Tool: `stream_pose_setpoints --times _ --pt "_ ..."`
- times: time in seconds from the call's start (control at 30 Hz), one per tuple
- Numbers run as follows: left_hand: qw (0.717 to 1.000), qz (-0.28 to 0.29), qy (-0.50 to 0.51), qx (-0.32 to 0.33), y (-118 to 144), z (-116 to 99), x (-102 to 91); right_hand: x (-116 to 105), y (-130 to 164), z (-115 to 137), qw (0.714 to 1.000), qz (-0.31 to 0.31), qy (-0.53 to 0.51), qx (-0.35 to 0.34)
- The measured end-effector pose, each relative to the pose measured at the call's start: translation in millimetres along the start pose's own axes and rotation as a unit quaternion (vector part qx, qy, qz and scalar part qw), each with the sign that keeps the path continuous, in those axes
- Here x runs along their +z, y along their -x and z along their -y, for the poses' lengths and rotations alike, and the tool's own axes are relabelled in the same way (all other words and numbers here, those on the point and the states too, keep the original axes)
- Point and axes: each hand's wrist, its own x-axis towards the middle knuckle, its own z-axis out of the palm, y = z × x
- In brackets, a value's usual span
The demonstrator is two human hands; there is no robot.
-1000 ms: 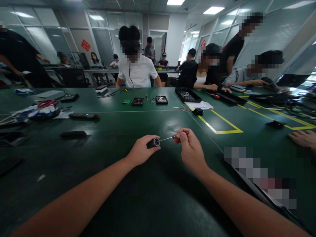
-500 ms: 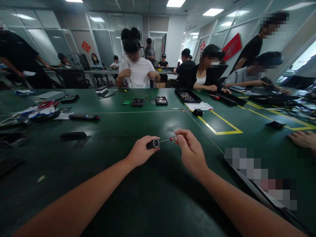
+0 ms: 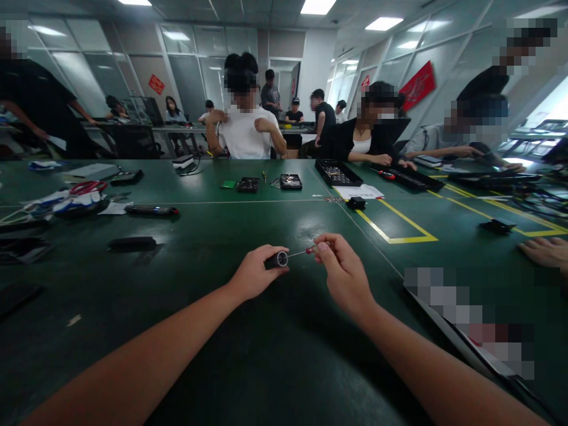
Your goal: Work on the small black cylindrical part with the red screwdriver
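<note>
A dark cylindrical part (image 3: 276, 260) with a pale ring at its end is gripped between the thumb and fingers of my left hand (image 3: 255, 272). Its ringed end faces right and toward me. My right hand (image 3: 344, 266) is closed around the handle of a small screwdriver (image 3: 312, 250), red near the shaft. The thin metal shaft points left, and its tip reaches the ringed end; how deep it goes I cannot tell. Both hands are held above the green table (image 3: 248, 367).
A black cylinder (image 3: 153, 210) and a dark oblong piece (image 3: 133, 244) lie to the left, near tangled cables (image 3: 84, 198). Ahead are open black cases (image 3: 290, 181) and a parts tray (image 3: 338, 173). A laptop-like edge (image 3: 457, 337) and another person's hand (image 3: 545, 251) are at right.
My hands stay nearly in place, with the screwdriver tip still at the cylindrical part, which has turned slightly. Across the table, the person in white has raised their hands a little.
</note>
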Motion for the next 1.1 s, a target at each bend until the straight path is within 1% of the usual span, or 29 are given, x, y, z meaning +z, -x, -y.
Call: stream_pose_setpoints --times 0.2,0.37,0.53,0.67,0.83,1.0,1.07,1.1 --pt "1.000 0.007 0.010 0.010 0 0 -0.6 -1 0 4 1.000 0.001 0.028 -0.007" --pt "1.000 -0.004 0.011 0.000 0 3 -0.9 0 0 0 1.000 -0.010 -0.006 -0.011" --pt "1.000 0.001 0.005 0.006 1 3 0.7 0 -2 -2 1.000 -0.003 0.008 0.009" --pt "1.000 0.006 0.009 0.013 0 2 1.2 -1 -2 0 0.999 -0.013 0.032 -0.014" --pt "1.000 -0.003 0.003 -0.003 0 2 -0.1 0 -1 -2 1.000 -0.024 -0.013 -0.013" --pt "1.000 0.001 0.000 0.008 0 1 1.5 4 0 -3 0.999 -0.031 0.005 -0.016" --pt "1.000 0.006 -0.011 0.020 1 -2 1.1 5 -2 -5 0.999 -0.040 -0.014 0.001" --pt "0.999 0.010 -0.023 0.031 1 -4 0.2 5 -4 -6 0.998 -0.049 -0.037 0.021"
